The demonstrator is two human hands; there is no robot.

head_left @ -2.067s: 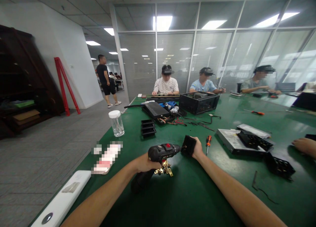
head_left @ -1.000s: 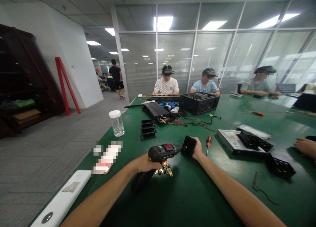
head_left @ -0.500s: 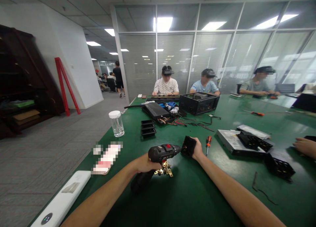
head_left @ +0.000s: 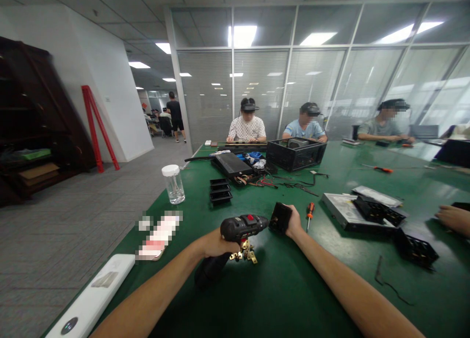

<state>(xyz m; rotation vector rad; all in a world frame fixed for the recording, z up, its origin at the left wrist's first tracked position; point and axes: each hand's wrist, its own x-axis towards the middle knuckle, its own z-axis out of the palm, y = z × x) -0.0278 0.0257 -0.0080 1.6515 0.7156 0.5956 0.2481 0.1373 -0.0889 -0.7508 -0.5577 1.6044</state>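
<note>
My left hand (head_left: 216, 244) is wrapped round the grip of a black cordless drill (head_left: 242, 227) with a red switch on top. The drill's chuck points right, close against a small black box-shaped plastic part (head_left: 279, 217); I cannot tell whether the bit enters it. My right hand (head_left: 293, 222) grips that part from its right side, holding it tilted above the table. Small brass-coloured metal pieces (head_left: 248, 252) lie in a heap below the drill, partly hidden by it. Just right of my right hand lies an orange-handled screwdriver (head_left: 310, 211).
Several black trays (head_left: 220, 193) stand at centre left, near a clear jar (head_left: 174, 185). A white device (head_left: 99, 294) and a phone (head_left: 161, 236) line the left edge. Metal housings (head_left: 352, 211) sit to the right, beside another person's hand (head_left: 454, 217). A black case (head_left: 296, 154) stands farther back.
My hands, the drill and the black part hold almost the same place. In the background, the walking person's legs have shifted slightly.
</note>
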